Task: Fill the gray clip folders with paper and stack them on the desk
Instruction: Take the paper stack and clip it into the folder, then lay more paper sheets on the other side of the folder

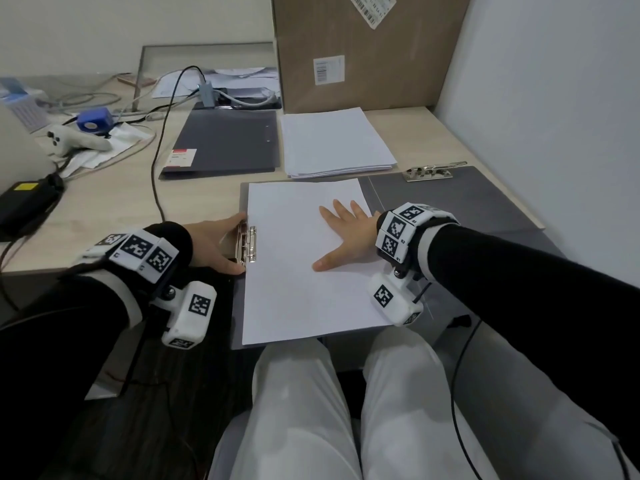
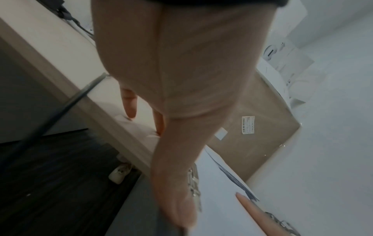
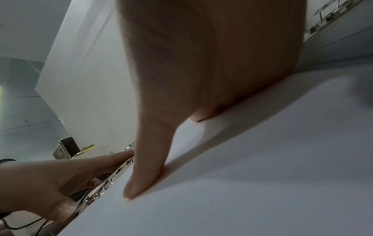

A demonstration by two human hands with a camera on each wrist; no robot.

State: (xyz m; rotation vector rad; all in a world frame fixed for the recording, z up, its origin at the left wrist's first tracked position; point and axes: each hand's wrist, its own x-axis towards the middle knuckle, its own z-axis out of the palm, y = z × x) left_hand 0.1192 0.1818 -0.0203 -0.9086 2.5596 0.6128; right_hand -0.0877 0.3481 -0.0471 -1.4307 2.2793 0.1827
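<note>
An open gray clip folder [image 1: 467,202] lies at the desk's front edge, partly overhanging my lap. A white sheet of paper [image 1: 294,289] covers its left half. My right hand [image 1: 341,237] lies flat on the sheet, fingers spread, and presses it down; the right wrist view shows the thumb [image 3: 145,175] on the paper [image 3: 252,175]. My left hand [image 1: 218,242] holds the metal clip [image 1: 250,244] at the sheet's left edge between fingers and thumb. A second metal clip [image 1: 429,172] sits on the folder's right half. The loose paper stack [image 1: 336,143] lies behind.
A closed gray folder [image 1: 225,143] lies left of the paper stack. A tall cardboard box [image 1: 363,53] stands at the back against the right wall. Cables, a black power adapter [image 1: 24,202], a white controller [image 1: 76,140] and a blue device [image 1: 93,121] crowd the desk's left side.
</note>
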